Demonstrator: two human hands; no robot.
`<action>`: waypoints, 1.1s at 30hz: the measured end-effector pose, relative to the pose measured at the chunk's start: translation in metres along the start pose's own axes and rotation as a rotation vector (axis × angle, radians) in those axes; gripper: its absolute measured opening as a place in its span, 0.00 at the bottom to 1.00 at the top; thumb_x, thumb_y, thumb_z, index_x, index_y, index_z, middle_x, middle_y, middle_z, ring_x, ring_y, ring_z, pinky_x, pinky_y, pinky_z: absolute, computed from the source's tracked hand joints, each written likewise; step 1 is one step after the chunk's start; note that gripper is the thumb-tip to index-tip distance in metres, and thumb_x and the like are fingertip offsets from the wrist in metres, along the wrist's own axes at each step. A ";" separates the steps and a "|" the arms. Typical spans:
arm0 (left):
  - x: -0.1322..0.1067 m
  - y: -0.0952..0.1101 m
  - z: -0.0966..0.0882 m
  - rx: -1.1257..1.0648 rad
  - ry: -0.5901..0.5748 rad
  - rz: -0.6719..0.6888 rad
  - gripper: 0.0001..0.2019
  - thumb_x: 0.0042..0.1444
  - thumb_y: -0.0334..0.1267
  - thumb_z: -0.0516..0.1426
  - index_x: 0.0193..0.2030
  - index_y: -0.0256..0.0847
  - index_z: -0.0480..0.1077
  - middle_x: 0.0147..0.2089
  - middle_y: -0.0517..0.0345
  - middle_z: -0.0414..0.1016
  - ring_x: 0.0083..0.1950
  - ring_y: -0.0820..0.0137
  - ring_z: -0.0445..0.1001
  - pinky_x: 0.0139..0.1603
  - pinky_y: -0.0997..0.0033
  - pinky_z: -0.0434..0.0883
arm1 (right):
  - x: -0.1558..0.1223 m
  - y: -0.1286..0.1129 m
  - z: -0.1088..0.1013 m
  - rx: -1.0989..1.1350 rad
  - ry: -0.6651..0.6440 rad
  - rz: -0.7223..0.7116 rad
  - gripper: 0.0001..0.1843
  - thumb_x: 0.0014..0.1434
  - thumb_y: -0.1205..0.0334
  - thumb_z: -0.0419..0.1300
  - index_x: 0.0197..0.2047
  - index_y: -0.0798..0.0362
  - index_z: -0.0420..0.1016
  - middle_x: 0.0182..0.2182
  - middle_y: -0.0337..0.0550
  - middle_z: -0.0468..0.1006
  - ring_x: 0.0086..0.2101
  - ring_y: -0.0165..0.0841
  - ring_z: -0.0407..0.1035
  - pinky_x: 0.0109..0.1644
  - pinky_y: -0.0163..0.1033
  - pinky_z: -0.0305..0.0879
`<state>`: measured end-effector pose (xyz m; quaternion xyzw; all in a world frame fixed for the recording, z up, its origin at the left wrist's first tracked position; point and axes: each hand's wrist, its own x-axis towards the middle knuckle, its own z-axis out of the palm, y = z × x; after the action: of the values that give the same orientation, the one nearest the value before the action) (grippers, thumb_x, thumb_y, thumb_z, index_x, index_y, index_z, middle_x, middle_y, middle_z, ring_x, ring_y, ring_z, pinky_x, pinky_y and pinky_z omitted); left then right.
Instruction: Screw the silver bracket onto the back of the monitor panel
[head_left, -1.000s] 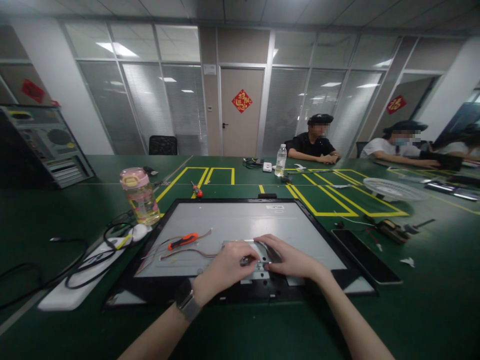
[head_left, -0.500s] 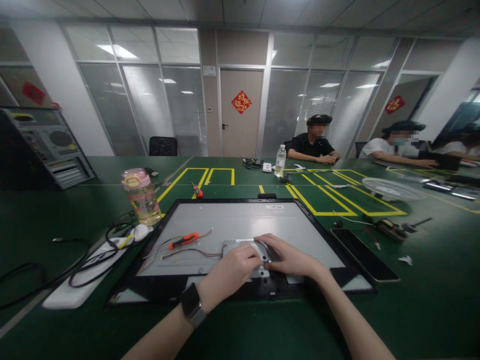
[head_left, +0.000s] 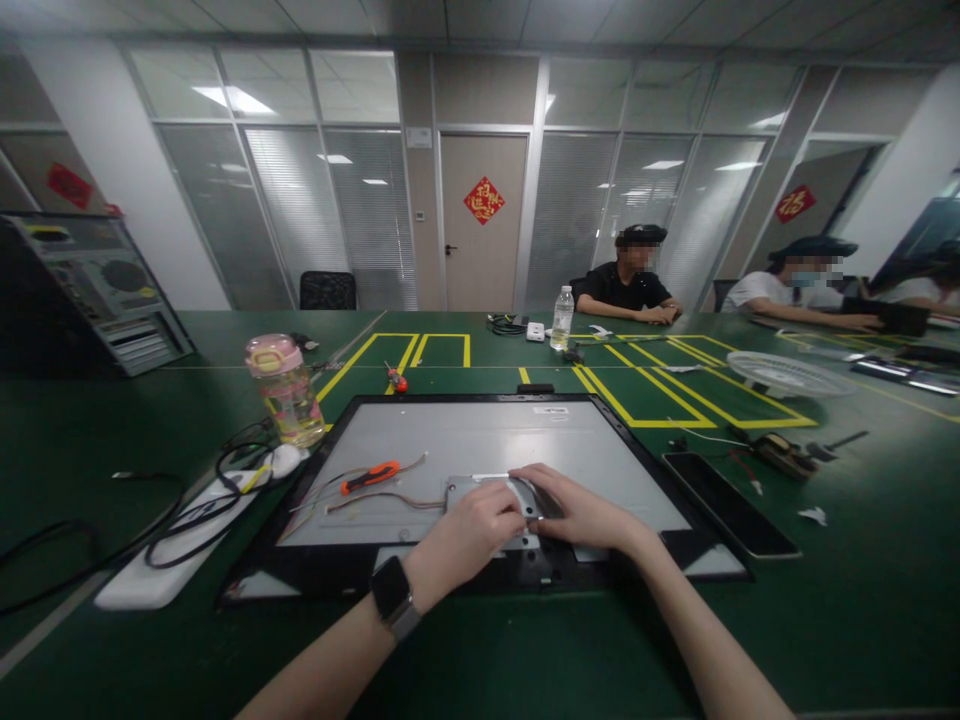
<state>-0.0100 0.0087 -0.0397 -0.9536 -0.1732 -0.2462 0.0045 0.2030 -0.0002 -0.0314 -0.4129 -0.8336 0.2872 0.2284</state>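
Observation:
A monitor (head_left: 465, 440) lies face down on the green table, its grey metal back up and a black frame around it. Near its front edge sits a small metal plate (head_left: 480, 490). My left hand (head_left: 465, 535), a watch on its wrist, rests on that plate with its fingers curled and pinched at the plate's front. My right hand (head_left: 581, 515) lies beside it, fingers bent onto the plate's right end. Thin wires (head_left: 375, 500) run left from the plate. An orange-handled screwdriver (head_left: 367, 477) lies on the metal back, left of my hands.
A pink-capped bottle (head_left: 285, 390), a white keyboard (head_left: 172, 550) with black cables and a computer case (head_left: 97, 290) are at left. A dark strip (head_left: 727, 503), small parts and a fan grille (head_left: 784, 375) lie at right. Other people sit at the far side, a water bottle (head_left: 561, 320) near them.
My left forearm has slid a little to the right and the view has shifted slightly. Both hands stay on the metal plate.

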 end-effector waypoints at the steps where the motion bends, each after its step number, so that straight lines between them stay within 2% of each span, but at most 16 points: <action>1: 0.000 -0.001 0.001 0.021 0.005 -0.020 0.06 0.62 0.29 0.53 0.35 0.37 0.70 0.39 0.53 0.71 0.44 0.67 0.70 0.47 0.67 0.70 | 0.000 0.000 0.000 0.003 0.001 0.000 0.35 0.51 0.67 0.63 0.62 0.52 0.60 0.58 0.50 0.65 0.57 0.41 0.60 0.64 0.46 0.54; 5: 0.001 -0.003 0.005 0.081 0.003 -0.053 0.06 0.62 0.31 0.54 0.33 0.37 0.69 0.38 0.54 0.69 0.41 0.68 0.70 0.43 0.69 0.70 | 0.000 0.001 0.000 0.009 0.000 0.012 0.35 0.51 0.66 0.63 0.62 0.53 0.60 0.58 0.50 0.64 0.58 0.41 0.59 0.64 0.46 0.53; 11: 0.001 -0.005 0.010 0.116 -0.024 0.065 0.06 0.64 0.29 0.51 0.40 0.37 0.68 0.39 0.52 0.72 0.44 0.67 0.72 0.46 0.67 0.71 | 0.000 0.009 0.002 0.008 0.002 0.006 0.37 0.50 0.67 0.63 0.63 0.51 0.59 0.59 0.49 0.63 0.58 0.41 0.59 0.65 0.47 0.51; 15: 0.003 -0.004 0.010 0.182 -0.053 0.127 0.07 0.64 0.26 0.50 0.39 0.36 0.68 0.39 0.52 0.73 0.44 0.67 0.72 0.46 0.67 0.71 | -0.001 0.007 0.002 0.020 -0.004 0.016 0.36 0.52 0.66 0.62 0.63 0.50 0.59 0.60 0.49 0.62 0.59 0.42 0.58 0.65 0.47 0.51; 22: 0.000 0.003 0.007 0.348 -0.039 0.201 0.04 0.62 0.27 0.53 0.38 0.34 0.69 0.38 0.52 0.74 0.41 0.65 0.73 0.43 0.65 0.70 | -0.001 0.009 0.004 0.024 0.001 0.002 0.36 0.52 0.65 0.63 0.64 0.50 0.58 0.60 0.49 0.62 0.59 0.41 0.58 0.66 0.47 0.50; 26: 0.002 0.003 0.013 0.388 -0.038 0.199 0.06 0.62 0.28 0.53 0.34 0.34 0.68 0.34 0.53 0.73 0.39 0.65 0.73 0.39 0.65 0.69 | 0.000 0.010 0.004 0.032 -0.004 0.001 0.36 0.52 0.66 0.62 0.64 0.51 0.59 0.60 0.50 0.62 0.59 0.42 0.57 0.66 0.48 0.50; 33: 0.004 -0.005 0.025 0.366 -0.059 0.151 0.03 0.60 0.27 0.55 0.35 0.35 0.68 0.36 0.53 0.73 0.41 0.65 0.72 0.44 0.65 0.69 | -0.001 0.006 0.003 0.044 0.003 0.004 0.35 0.52 0.66 0.61 0.64 0.51 0.59 0.60 0.50 0.63 0.59 0.41 0.58 0.65 0.47 0.51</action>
<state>0.0036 0.0168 -0.0596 -0.9539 -0.1433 -0.1815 0.1912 0.2053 0.0012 -0.0380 -0.4098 -0.8260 0.3051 0.2381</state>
